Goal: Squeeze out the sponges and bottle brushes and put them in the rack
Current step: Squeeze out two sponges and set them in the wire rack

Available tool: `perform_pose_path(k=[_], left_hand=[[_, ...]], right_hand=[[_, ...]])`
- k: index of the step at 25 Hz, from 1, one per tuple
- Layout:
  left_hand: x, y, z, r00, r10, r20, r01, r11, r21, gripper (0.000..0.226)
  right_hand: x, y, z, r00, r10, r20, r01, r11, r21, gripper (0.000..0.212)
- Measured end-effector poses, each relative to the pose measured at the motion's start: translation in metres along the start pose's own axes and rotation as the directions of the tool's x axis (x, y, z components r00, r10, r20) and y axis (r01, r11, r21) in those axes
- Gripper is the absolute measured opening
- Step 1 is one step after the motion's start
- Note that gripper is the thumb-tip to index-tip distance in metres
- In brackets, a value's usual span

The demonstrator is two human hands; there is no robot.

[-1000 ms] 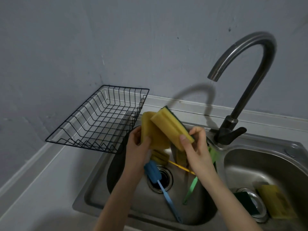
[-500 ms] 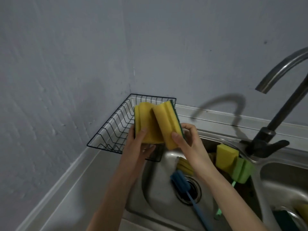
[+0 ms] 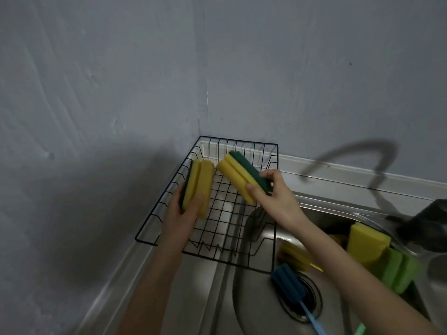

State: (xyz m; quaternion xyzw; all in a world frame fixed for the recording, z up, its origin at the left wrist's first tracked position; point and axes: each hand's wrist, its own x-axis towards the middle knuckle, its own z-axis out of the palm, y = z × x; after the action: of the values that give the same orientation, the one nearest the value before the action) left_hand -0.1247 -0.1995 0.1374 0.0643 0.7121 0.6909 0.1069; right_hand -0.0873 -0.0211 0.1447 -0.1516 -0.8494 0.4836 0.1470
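My left hand (image 3: 183,211) grips a yellow sponge with a dark green back (image 3: 199,187), held upright over the left side of the black wire rack (image 3: 274,213). My right hand (image 3: 273,192) holds a second yellow-and-green sponge (image 3: 242,176), tilted, above the rack's middle. In the sink basin (image 3: 254,305) lie a blue bottle brush (image 3: 286,287) over the drain, a yellow bottle brush (image 3: 294,257), another yellow sponge (image 3: 365,243) and a green bottle brush (image 3: 396,272) against the right wall.
The rack sits in the corner on the steel counter (image 3: 193,286), overhanging the basin's left edge. Grey walls (image 3: 121,93) close off the back and left. The dark tap base (image 3: 430,223) shows at the right edge.
Both hands carried the two sponges up and left from over the sink to above the rack and pulled them apart. The view swung left, so the tap has nearly left the frame.
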Motion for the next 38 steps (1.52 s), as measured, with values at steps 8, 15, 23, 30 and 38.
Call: perform_pose_path(k=[8,15,23,30,38], left_hand=[[0.062,-0.025,-0.002,0.999,0.022,-0.024,-0.017,0.979,0.202,0.035],[0.082,-0.035,-0.007,0.999,-0.028,0.017,0.024,0.975,0.220,0.035],[0.086,-0.042,-0.010,0.997,-0.015,0.081,-0.011,0.949,0.316,0.036],[0.097,-0.029,0.001,0.959,0.063,0.277,-0.205,0.829,0.520,0.048],[0.146,-0.039,0.010,0.911,0.112,0.396,-0.388,0.552,0.738,0.050]], right_hand=[[0.127,0.040,0.042,0.998,-0.048,0.031,0.056,0.923,-0.381,0.042],[0.165,0.061,0.072,0.976,-0.047,0.212,0.149,0.857,-0.493,0.046],[0.167,0.061,0.081,0.964,-0.024,0.263,0.175,0.802,-0.570,0.058],[0.128,0.022,0.047,0.872,0.308,0.380,-0.352,0.935,0.049,0.041],[0.120,0.026,0.055,0.823,0.440,0.360,-0.538,0.807,0.244,0.014]])
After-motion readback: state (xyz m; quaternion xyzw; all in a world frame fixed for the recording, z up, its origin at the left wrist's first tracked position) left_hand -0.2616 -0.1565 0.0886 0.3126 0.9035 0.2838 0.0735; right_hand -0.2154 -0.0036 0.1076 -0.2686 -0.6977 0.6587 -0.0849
